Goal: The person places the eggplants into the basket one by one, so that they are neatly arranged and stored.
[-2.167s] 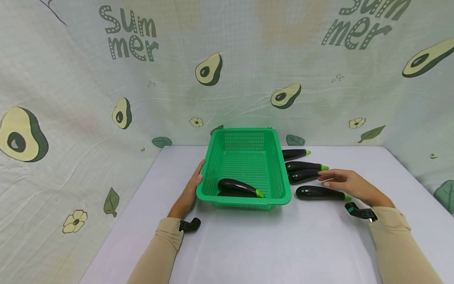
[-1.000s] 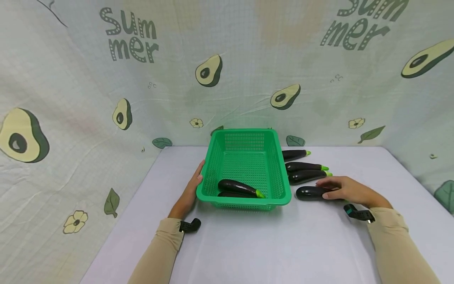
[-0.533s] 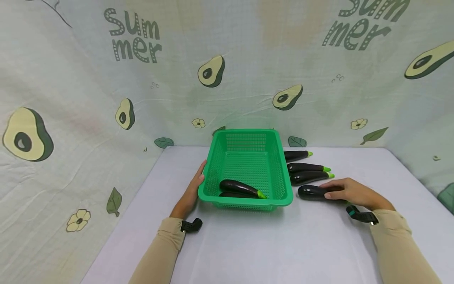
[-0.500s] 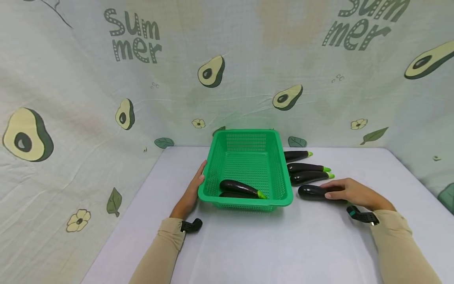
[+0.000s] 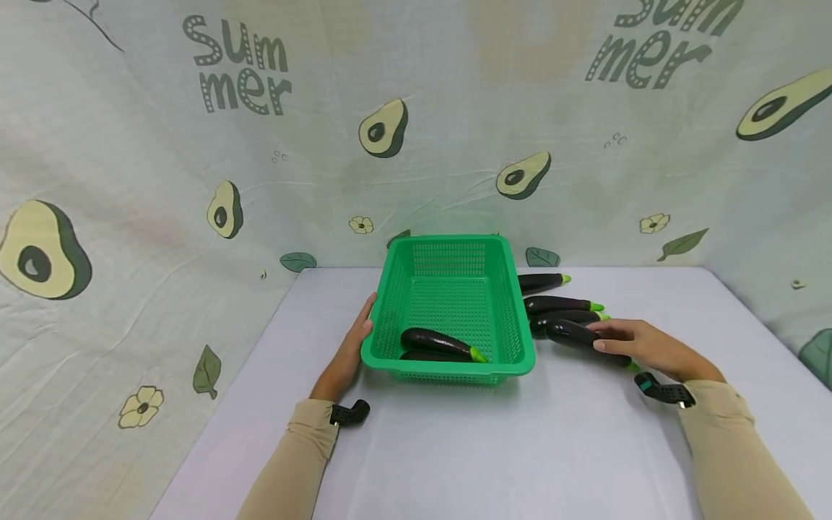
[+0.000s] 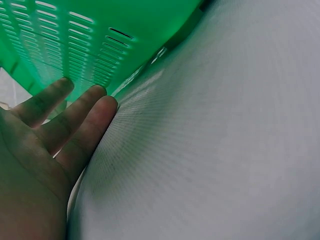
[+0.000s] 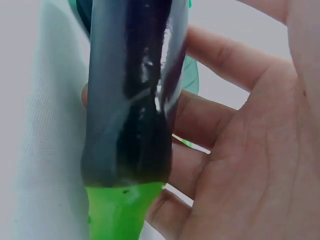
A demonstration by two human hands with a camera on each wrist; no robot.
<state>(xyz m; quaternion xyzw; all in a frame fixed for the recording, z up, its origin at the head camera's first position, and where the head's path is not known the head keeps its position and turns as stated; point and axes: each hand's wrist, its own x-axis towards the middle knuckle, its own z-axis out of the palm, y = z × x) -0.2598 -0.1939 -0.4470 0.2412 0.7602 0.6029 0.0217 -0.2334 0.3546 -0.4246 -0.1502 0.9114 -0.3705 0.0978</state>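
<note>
My right hand (image 5: 656, 350) grips a dark, glossy eggplant (image 5: 572, 334), whose green stem end points down to the right. The right wrist view shows this eggplant (image 7: 132, 95) up close, fingers (image 7: 200, 117) behind and around it. It is tilted, with its blunt end over a lower eggplant. Against the left side of a green plastic basket (image 5: 448, 368) lies my left hand (image 5: 351, 354). Seen from the left wrist, its fingers (image 6: 75, 125) are straight and touch the slotted wall. Inside the basket, two eggplants (image 5: 435, 341) rest near the front.
Three more eggplants (image 5: 562, 304) lie right of the basket, their left ends partly hidden by it. All stands on a white-covered table (image 5: 507, 455). Behind rises a cloth backdrop (image 5: 448, 195) printed with avocados.
My right hand has come down onto the front eggplant, gripped it and lifted it, its blunt end now raised toward the others. The left hand and the basket stay in place.
</note>
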